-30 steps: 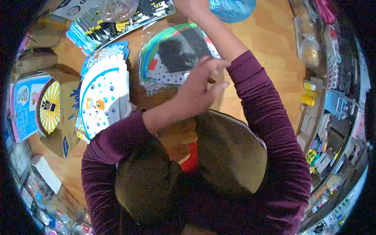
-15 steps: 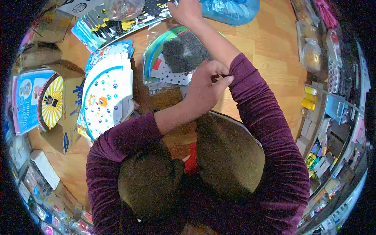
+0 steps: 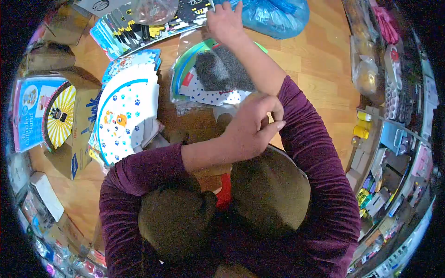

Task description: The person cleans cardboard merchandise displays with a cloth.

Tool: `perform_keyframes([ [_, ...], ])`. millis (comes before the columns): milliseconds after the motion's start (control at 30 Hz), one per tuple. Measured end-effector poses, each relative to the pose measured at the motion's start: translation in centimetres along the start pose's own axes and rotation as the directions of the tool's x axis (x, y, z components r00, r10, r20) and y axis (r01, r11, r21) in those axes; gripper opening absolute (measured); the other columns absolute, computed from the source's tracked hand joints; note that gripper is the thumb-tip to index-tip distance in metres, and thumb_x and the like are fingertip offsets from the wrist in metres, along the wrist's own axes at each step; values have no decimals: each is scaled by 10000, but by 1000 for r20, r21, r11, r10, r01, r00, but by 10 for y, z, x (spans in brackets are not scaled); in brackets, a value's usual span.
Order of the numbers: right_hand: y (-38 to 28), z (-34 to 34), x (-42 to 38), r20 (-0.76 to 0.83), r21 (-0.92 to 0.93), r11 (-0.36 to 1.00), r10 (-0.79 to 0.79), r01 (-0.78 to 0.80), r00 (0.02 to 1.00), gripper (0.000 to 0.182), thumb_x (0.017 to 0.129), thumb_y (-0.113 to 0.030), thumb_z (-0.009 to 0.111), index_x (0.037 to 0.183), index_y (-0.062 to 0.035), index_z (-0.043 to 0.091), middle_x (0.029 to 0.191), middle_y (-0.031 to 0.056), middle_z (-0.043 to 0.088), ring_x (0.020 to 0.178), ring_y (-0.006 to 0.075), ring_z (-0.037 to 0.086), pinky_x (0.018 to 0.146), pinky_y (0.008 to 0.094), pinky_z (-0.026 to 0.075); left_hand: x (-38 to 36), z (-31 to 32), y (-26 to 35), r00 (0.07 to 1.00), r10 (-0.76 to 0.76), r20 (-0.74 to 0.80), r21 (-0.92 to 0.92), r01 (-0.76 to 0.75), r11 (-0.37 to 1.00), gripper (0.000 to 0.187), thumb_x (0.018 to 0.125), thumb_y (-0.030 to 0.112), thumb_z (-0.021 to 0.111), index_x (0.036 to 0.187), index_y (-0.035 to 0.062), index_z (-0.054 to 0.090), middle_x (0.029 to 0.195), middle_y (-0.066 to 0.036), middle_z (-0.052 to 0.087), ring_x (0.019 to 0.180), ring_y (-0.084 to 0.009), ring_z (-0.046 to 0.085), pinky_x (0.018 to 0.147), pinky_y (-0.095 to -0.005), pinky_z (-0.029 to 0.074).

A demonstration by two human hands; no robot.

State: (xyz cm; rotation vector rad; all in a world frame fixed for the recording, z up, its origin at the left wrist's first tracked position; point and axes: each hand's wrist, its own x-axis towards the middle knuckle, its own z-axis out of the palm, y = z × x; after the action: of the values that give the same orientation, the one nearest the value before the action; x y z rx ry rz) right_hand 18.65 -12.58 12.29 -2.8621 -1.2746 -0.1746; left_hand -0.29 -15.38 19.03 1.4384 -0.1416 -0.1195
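Observation:
My left hand [image 3: 254,124] is beside the purple sleeve [image 3: 301,111] of my right arm, near its cuff. Its fingers are curved, with a gap between thumb and forefinger and nothing visible in it. Farther out, my right hand [image 3: 225,22] reaches to the top of the view, fingers apart, between a tied blue plastic bag [image 3: 278,18] and a stack of black printed pieces [image 3: 187,15]. Below that forearm lies a dark, glossy packet [image 3: 215,69] on round-edged, star-printed pieces [image 3: 204,95] in clear plastic.
To the left are a paw-print fan-shaped stack [image 3: 132,104], an opened cardboard box [image 3: 83,132] and a blue cupcake stand package [image 3: 30,111]. A clear bag [image 3: 155,10] rests on the black pieces. Shelves [image 3: 387,153] with packaged goods line the right side.
My left hand has come away from the right sleeve cuff and moved slightly down, its pinch loosened. My right hand has shifted slightly right and down, its fingers now showing more fully.

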Motion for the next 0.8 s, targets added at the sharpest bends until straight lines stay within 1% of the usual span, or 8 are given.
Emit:
perform_keyframes([
  [133, -11, 30, 2, -43, -154, 987, -53, 46, 998, 326, 714, -268, 523, 944, -43, 577, 1014, 169, 519, 1047, 314, 411, 919, 543, 222, 0, -1, 1, 1000, 4, -9, -42, -4, 999, 88, 750, 38, 523, 766, 48, 437, 691, -18, 422, 671, -86, 446, 595, -202, 367],
  [267, -39, 38, -14, -252, -290, 917, -351, 276, 902, 122, 699, -161, 495, 710, -74, 580, 699, 82, 545, 783, 230, 502, 872, 510, 311, 3, -13, 6, 969, -248, 1, -300, 237, 924, 71, 788, 93, 506, 799, 78, 437, 638, 15, 415, 549, -57, 413, 490, -189, 330],
  [367, -51, 55, -25, -265, -286, 879, -455, 382, 850, 129, 669, -172, 495, 667, -80, 586, 648, 80, 546, 719, 223, 506, 869, 539, 310, 6, -15, -7, 929, -359, -92, -829, 129, 544, 89, 792, 84, 527, 776, 102, 441, 626, 22, 434, 423, -56, 397, 365, -170, 265],
  [500, -51, 63, -31, -197, -286, 865, -474, 412, 858, 134, 678, -161, 493, 698, -82, 599, 672, 90, 564, 749, 227, 532, 879, 548, 300, 6, -40, -31, 873, -480, -87, -869, 170, 466, 110, 790, 89, 542, 828, 93, 438, 616, 18, 437, 411, -59, 362, 356, -186, 247],
  [600, -44, 68, -23, -250, -126, 925, -379, 358, 891, 163, 693, -176, 518, 737, -51, 612, 719, 115, 590, 790, 239, 560, 873, 494, 334, 7, -50, -45, 891, -443, -101, -797, 194, 572, 95, 809, 125, 520, 842, 89, 439, 624, 14, 445, 407, -58, 343, 355, -184, 227],
  [667, -19, 65, -3, 195, 301, 954, -57, -5, 979, 233, 713, -226, 543, 782, -13, 610, 769, 140, 604, 760, 260, 585, 772, 419, 423, 7, -51, -45, 884, -464, -50, -807, 238, 540, 103, 817, 155, 509, 850, 87, 439, 641, 13, 452, 413, -52, 343, 358, -181, 221],
  [700, -3, 64, 5, 130, 408, 899, 115, -159, 985, 280, 730, -256, 530, 780, 9, 603, 763, 135, 604, 701, 247, 585, 681, 371, 443, 7, -51, -45, 874, -486, 9, -816, 287, 502, 122, 824, 185, 498, 858, 84, 439, 658, 13, 459, 420, -46, 344, 360, -178, 215],
  [800, 44, 87, 21, 140, 895, 324, 448, -306, 883, 355, 783, -293, 475, 846, 41, 575, 725, 100, 603, 568, 194, 569, 492, 261, 437, 16, -50, -58, 946, -318, 63, -620, 287, 730, 161, 827, 233, 483, 877, 85, 444, 709, 5, 474, 421, -29, 335, 356, -178, 194],
])
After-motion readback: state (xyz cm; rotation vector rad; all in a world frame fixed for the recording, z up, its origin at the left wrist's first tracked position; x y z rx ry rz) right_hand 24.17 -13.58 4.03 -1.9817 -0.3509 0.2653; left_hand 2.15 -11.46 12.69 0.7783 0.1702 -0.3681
